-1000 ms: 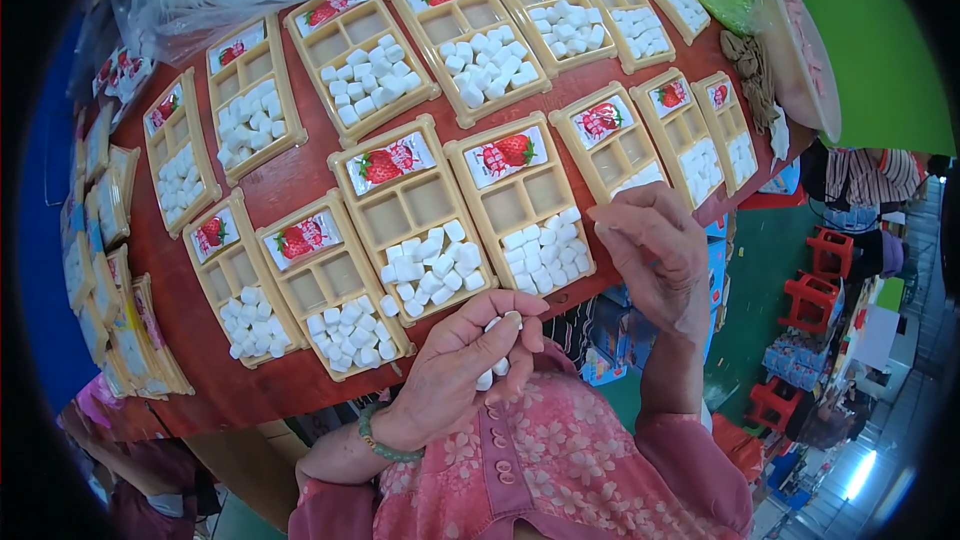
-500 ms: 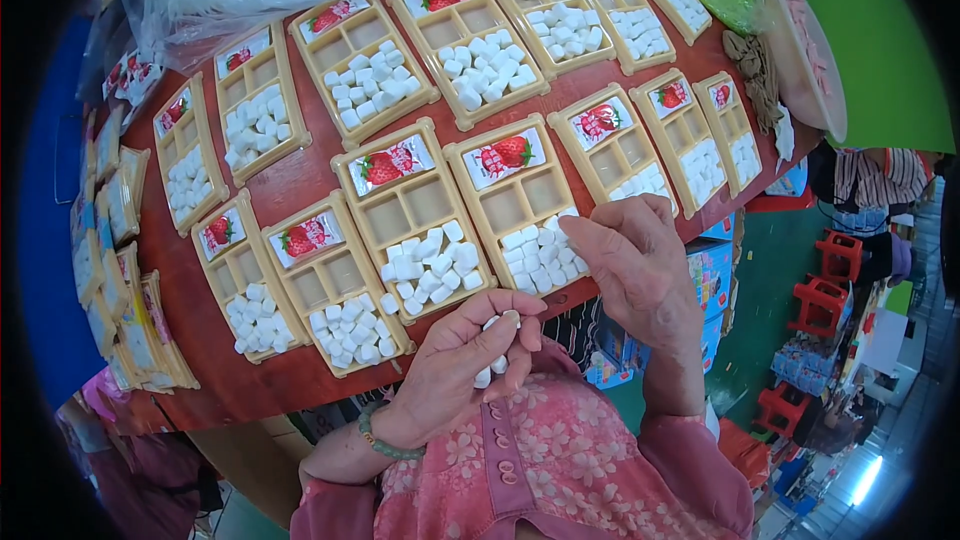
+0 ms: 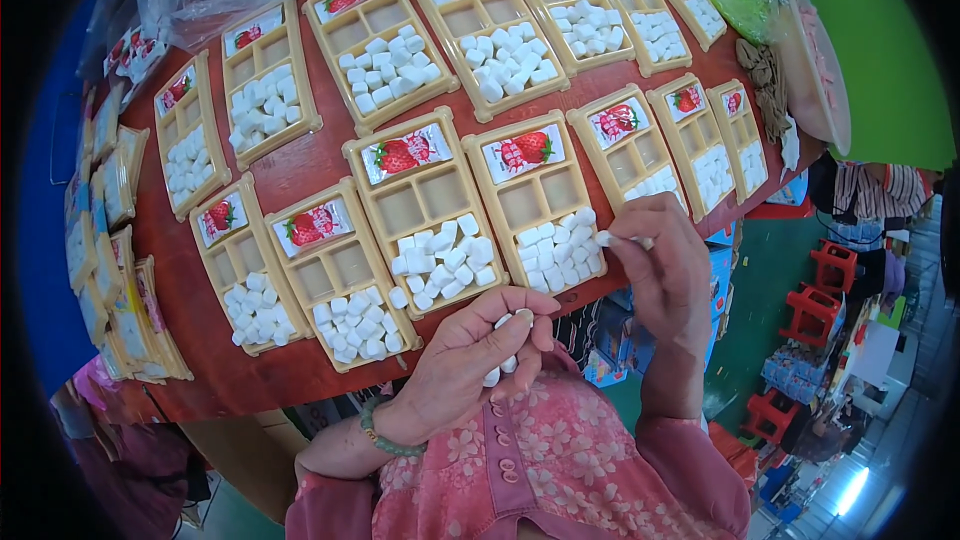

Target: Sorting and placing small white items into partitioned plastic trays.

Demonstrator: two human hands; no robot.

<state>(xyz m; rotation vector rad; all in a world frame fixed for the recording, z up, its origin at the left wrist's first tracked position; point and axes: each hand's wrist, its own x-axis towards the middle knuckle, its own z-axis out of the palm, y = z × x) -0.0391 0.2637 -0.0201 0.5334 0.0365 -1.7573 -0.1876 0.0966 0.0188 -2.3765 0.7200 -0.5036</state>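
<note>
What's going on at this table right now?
A person is handling small white cubes by hand over cream trays laid in two rows on a red table. The left hand cups a few white cubes; the right hand's fingers pinch a white piece beside the right edge of the nearest tray. That tray has a strawberry-printed packet at its far end, cubes in the large near compartment, and two bare small compartments between.
</note>
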